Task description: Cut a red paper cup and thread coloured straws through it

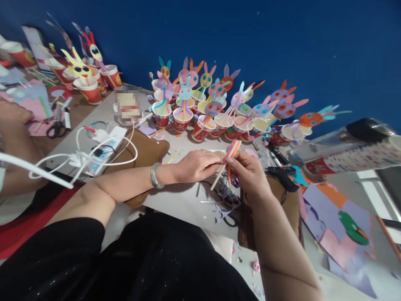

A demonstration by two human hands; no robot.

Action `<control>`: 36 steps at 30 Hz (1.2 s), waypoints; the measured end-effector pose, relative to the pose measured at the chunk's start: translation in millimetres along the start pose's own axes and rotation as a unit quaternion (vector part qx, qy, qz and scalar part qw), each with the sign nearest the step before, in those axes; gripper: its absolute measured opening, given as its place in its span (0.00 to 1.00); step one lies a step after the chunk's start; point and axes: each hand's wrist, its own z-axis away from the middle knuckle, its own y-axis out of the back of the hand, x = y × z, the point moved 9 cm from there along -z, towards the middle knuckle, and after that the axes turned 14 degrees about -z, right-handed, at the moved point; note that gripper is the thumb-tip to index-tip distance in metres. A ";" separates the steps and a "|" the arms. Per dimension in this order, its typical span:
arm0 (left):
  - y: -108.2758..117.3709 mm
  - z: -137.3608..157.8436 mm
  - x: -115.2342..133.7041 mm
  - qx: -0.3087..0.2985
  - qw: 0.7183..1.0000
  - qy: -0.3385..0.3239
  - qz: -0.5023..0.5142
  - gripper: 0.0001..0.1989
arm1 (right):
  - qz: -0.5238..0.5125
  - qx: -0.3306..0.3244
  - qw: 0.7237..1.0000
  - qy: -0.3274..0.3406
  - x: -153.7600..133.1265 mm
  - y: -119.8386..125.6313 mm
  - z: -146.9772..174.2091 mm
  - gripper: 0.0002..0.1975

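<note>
Above the middle of the table, both my hands meet at a small bundle of craft pieces. My right hand [250, 171] is closed, thumb and fingers pinching an orange paper strip [237, 147] and a pale stick [218, 177] that slants down toward me. My left hand [200, 165] has its fingers pressed together at the lower end of a pink paper strip [231, 149], touching the bundle from the left. The fingertips partly cover where the pieces join. Below the hands lie black-handled scissors [231, 218] and purple paper scraps [223, 214].
Several red paper cups [203, 130] with paper rabbit heads line the back. A power strip [108, 152] with white cables lies left, a black glue gun [283, 177] right. Coloured sheets [336, 209] and a clear container [351, 150] stand farther right. Another person's hand [14, 113] is far left.
</note>
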 end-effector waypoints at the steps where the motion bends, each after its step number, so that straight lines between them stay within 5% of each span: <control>1: 0.8 0.0 3.2 0.003 1.000 -0.021 -0.014 0.14 | -0.010 -0.006 1.000 -0.012 3.1 1.0 0.5 0.21; 7: 14.0 -1.3 13.7 0.048 0.994 -0.096 -0.028 0.15 | -0.060 -0.018 0.996 -0.063 9.6 5.4 7.6 0.17; 18: 14.6 -7.5 -8.1 0.021 0.979 0.021 0.201 0.13 | -0.109 -0.020 0.990 -0.082 4.1 -6.1 8.5 0.20; 20: 4.9 -5.7 -21.5 0.011 0.950 0.105 0.294 0.15 | -0.098 -0.024 0.992 -0.076 3.6 -8.2 9.5 0.18; 23: -17.4 1.7 -38.1 -0.007 0.863 0.232 0.448 0.26 | -0.079 -0.031 0.995 -0.058 3.1 -14.1 12.5 0.17; 25: -32.1 6.0 -40.2 -0.032 0.808 0.280 0.517 0.34 | -0.068 -0.029 0.996 -0.044 3.4 -17.8 14.2 0.16; 27: -40.9 8.1 -38.2 -0.054 0.782 0.298 0.544 0.35 | -0.059 -0.019 0.998 -0.031 3.6 -19.4 15.0 0.16; 29: -41.6 7.6 -34.9 -0.061 0.793 0.289 0.532 0.31 | -0.059 -0.011 0.998 -0.020 3.5 -20.6 14.6 0.17; 34: -14.1 2.9 -24.6 -0.001 0.925 0.198 0.326 0.27 | -0.029 -0.038 0.999 -0.011 1.9 -30.5 12.7 0.19; 36: -6.2 2.1 -16.3 0.011 0.950 0.158 0.271 0.26 | -0.007 -0.058 0.998 -0.001 -1.2 -36.2 13.5 0.21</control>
